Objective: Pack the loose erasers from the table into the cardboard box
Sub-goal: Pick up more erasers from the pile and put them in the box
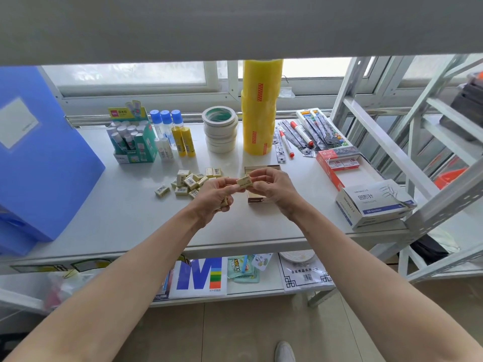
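A pale yellow eraser (245,182) is held above the table between both hands. My left hand (214,195) pinches its left end, and another eraser shows under that hand's curled lower fingers. My right hand (271,186) pinches the right end. Just behind and below my right hand stands the small brown cardboard box (258,169), largely hidden by that hand. A pile of several loose erasers (187,182) with barcode labels lies on the white table (125,205) to the left of my hands.
Blue file boxes (39,163) stand at the left. Glue sticks (133,138), tape rolls (220,131) and tall yellow tape stack (260,108) line the back. Markers (300,134), a red box (339,165) and a paper-clip box (373,202) lie right. A shelf frame (418,142) rises at right.
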Demonstrator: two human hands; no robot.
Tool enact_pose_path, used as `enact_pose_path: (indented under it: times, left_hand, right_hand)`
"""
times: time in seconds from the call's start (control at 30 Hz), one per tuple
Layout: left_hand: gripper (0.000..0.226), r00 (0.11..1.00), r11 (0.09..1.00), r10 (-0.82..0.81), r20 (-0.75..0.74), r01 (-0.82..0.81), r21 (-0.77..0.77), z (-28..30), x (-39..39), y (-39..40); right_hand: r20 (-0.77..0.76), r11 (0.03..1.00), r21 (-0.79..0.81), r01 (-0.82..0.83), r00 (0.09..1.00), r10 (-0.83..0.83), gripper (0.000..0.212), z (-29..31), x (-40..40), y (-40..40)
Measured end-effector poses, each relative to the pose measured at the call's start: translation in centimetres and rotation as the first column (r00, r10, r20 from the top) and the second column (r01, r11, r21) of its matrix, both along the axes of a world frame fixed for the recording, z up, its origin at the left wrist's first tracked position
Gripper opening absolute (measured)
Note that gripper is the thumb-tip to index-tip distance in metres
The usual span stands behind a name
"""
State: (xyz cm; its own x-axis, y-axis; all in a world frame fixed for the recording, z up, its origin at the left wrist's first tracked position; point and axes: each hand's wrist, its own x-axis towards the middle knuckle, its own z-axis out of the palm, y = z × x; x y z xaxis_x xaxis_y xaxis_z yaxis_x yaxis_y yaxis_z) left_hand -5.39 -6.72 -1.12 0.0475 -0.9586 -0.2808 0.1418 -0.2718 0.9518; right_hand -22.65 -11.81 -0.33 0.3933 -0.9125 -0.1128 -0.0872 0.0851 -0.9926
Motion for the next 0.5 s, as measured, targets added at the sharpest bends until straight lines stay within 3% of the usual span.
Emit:
enact_pose_path:
  times: [0.17,0.3,0.4,0.5]
  left_hand:
    - [0.018,1.000,1.000,0.004,0.023,-0.004,0.010,-0.1,-0.1,-0.1]
    - [0.021,0.998,1.000,-0.004,0.056,0.003,0.023,-0.1,-0.4,-0.5]
    - [0.026,0.994,1.000,-0.007,0.109,0.005,0.021,-0.1,-1.0,-1.1]
    - [0.026,0.986,1.000,0.008,0.164,-0.009,0.007,0.0,-1.9,-1.5]
  right_hand:
    - [-0.013,1.000,0.016,-0.012,1.000,0.012,0.016,0.0,-0.1,0.2]
    - [-0.064,0.998,-0.047,-0.040,0.997,0.037,0.030,-0.3,-0.5,0.1]
    - [-0.217,0.981,-0.164,-0.107,0.974,0.070,0.032,-0.3,-0.9,0.2]
    - [-0.360,0.965,-0.251,-0.077,0.933,-0.019,0.024,-0.4,-1.6,-0.2]
